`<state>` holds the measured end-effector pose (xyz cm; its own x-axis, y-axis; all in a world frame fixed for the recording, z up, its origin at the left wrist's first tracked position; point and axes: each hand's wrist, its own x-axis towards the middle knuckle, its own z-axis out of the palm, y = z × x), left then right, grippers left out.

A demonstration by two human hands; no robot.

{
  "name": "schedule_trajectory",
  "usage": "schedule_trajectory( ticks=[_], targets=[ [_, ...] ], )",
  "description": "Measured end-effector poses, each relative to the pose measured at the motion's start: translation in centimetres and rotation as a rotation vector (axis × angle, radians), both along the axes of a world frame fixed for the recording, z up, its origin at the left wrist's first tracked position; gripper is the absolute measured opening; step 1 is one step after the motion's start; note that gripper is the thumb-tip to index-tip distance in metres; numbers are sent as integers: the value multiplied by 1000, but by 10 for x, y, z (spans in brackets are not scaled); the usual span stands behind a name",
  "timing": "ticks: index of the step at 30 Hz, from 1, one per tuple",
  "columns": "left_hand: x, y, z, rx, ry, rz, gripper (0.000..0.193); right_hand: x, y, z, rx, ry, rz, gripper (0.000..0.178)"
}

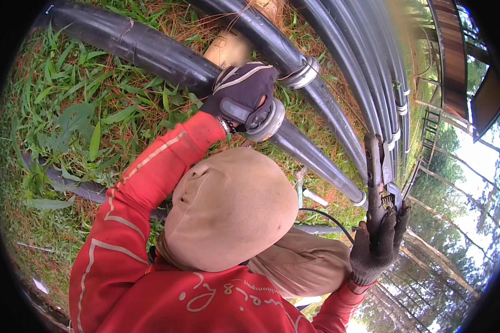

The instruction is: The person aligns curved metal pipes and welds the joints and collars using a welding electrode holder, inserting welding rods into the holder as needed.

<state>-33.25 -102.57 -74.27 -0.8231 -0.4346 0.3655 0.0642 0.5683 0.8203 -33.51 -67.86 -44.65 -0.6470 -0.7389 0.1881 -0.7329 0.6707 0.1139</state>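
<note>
My left hand (241,95), in a dark glove with a wrist strap, is closed round a thick black plastic pipe (144,50), against a grey ring-shaped coupling (270,123). The pipe continues past the coupling as a black length (316,158) toward the right. Out to the right, my right hand (376,248), in a dark knitted glove, grips a worn metal pipe wrench (374,161) near its jaw end. The wrench points upward in the view and stands apart from the pipe in my left hand. Parts of the right fingers are hidden behind the tool.
A second black pipe with a grey coupling (303,73) runs alongside, and several more pipes (353,55) lie beyond. A cut log (228,49) lies under the pipes. My bent knee (236,205) is between my arms. Grass (55,94) covers the ground.
</note>
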Motion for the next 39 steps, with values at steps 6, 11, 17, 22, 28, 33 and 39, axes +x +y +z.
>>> schedule_trajectory(
  ticks=[6,11,17,22,28,33,39],
  targets=[
    [-4,1,4,6,-19,-5,34,1,-2,1,30,7,-41,67],
    [-6,3,6,15,-29,-2,33,2,-6,0,29,0,-59,62],
    [-5,3,8,17,-38,0,32,0,-10,0,44,-6,-52,64],
    [-4,3,10,20,-48,-4,31,0,-9,-2,42,-31,-66,67],
    [-6,2,8,23,-51,-7,30,-1,-12,-2,61,-9,-56,62],
    [-5,1,11,23,-60,-7,29,0,-12,1,78,0,-82,61],
    [-3,2,13,28,-68,-6,28,2,-11,1,40,-24,-110,58]
  ],
)
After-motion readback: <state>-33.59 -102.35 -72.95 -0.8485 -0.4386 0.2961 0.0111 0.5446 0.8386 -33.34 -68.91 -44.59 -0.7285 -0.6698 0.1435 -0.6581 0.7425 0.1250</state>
